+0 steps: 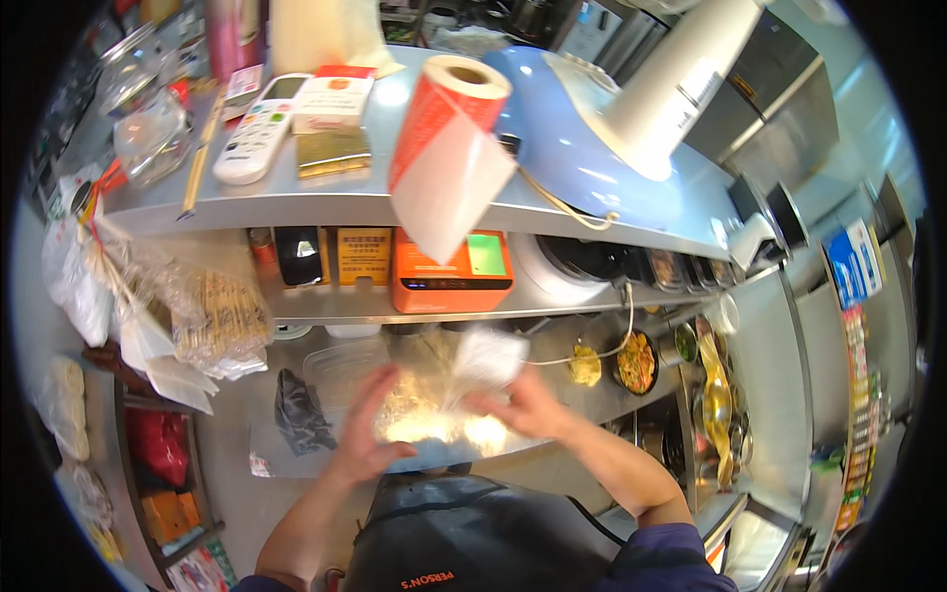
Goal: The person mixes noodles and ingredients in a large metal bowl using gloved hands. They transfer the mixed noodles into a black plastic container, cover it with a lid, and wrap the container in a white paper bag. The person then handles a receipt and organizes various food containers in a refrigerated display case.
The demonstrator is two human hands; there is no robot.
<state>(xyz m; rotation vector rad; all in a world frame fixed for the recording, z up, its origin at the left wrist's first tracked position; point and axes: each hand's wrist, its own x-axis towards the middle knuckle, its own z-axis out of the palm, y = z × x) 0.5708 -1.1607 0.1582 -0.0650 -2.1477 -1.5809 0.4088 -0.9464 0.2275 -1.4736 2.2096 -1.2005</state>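
Note:
A blurred white sheet or packet (488, 359) is held up in my right hand (527, 405), over the steel counter (544, 388). Motion blur hides what it is made of. My left hand (364, 433) holds nothing; its thumb and fingers are spread above the counter's near part. Just left of it lies a crumpled black plastic bag (297, 414). Behind the left fingertips is a clear plastic container or lid (334, 374). Bright light reflects from the counter between both hands.
An orange device (451, 285) with a green screen stands on the shelf ahead. Above, a red-and-white label roll (459, 133) overhangs the upper shelf's edge. Bundled wrapped chopsticks (222, 318) hang left. To the right are a noodle cake (584, 365) and a food bowl (636, 362).

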